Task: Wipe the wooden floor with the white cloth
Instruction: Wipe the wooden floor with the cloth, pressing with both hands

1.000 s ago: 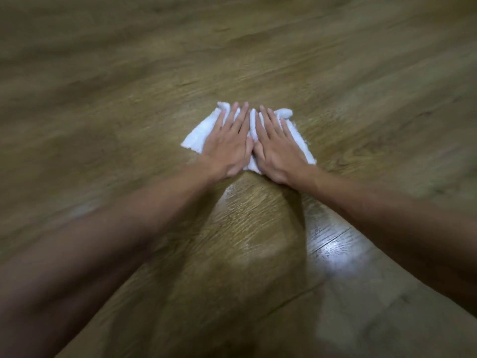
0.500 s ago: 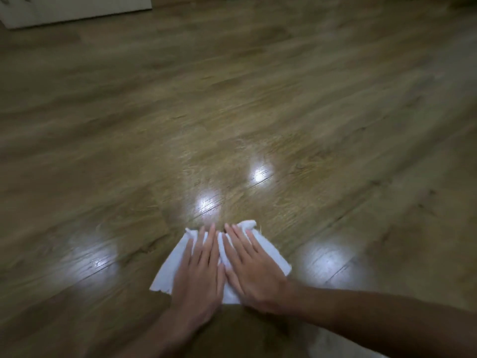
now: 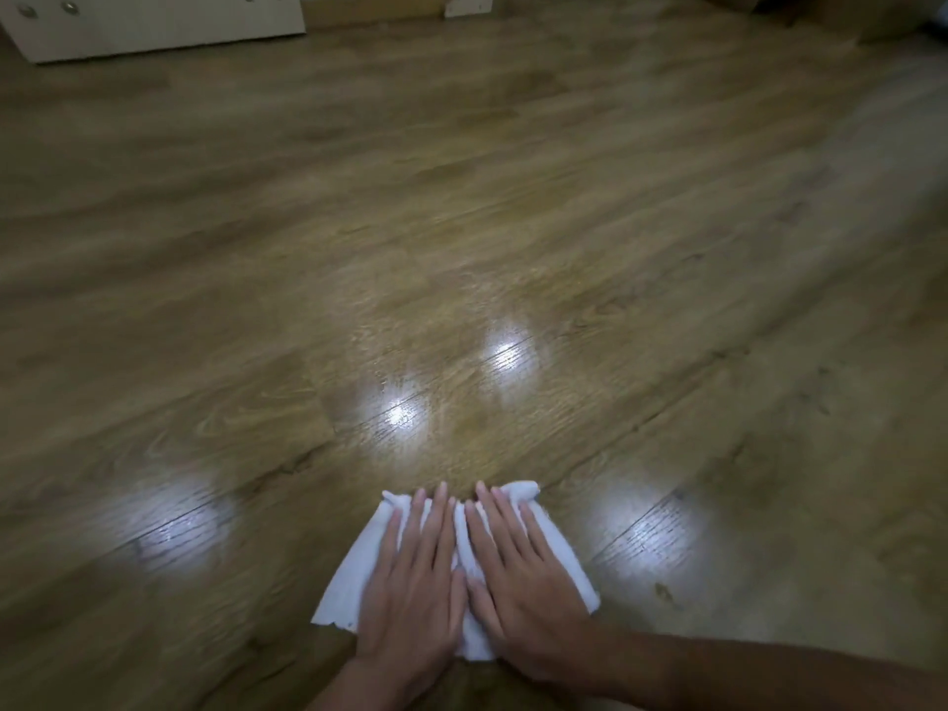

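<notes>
Your forearms enter from the bottom edge, the right one stretching in from the lower right corner. Your left hand (image 3: 410,587) and right hand (image 3: 518,577) lie flat, palms down, side by side on the cloth (image 3: 343,582), thumbs touching at the middle. Neither hand closes a grip: the fingers are straight, slightly spread, pressing the cloth against the floor (image 3: 461,223). The fingertips reach the cloth's far edge, which is bunched at the right. The cloth fans out wider toward you, its near left corner ragged. Beyond it, bright glare patches sit on the planks. At the far left stands a white cabinet (image 3: 154,23) with round knobs.
</notes>
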